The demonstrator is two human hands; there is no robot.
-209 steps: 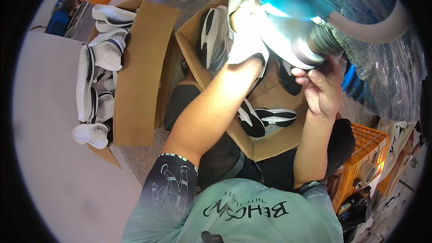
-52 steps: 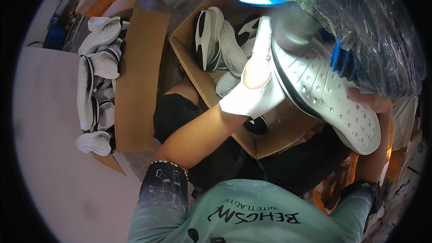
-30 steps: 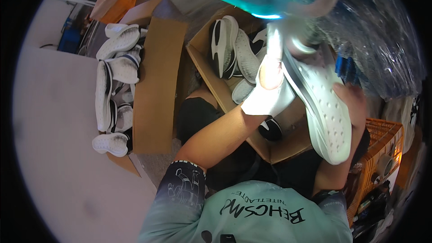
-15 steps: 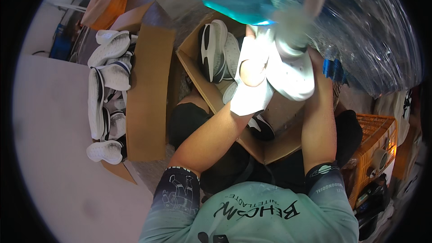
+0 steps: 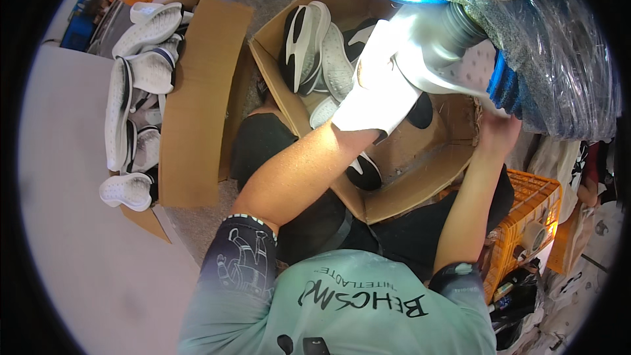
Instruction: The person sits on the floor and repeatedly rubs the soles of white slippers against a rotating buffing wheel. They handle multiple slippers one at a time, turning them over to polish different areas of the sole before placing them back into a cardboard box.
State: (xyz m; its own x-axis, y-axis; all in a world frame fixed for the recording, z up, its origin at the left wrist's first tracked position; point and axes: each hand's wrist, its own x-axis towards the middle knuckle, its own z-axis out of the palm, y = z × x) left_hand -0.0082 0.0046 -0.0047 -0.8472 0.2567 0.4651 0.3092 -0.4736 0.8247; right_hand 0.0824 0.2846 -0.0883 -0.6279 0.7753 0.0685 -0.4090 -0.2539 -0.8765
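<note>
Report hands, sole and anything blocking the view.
Left hand white-covered, grip lost in glare. Right hand at the sole's near end, fingers partly hidden. Pale sole partly covered by ribbed machine part and blue fringe.

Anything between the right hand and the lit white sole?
Nothing visible between the right hand and the white sole: the hand is at its lower right end. From this view, the blue ribbed piece covers part of that end, and the fingertips aren't clear, so I can't confirm the grip.
</note>
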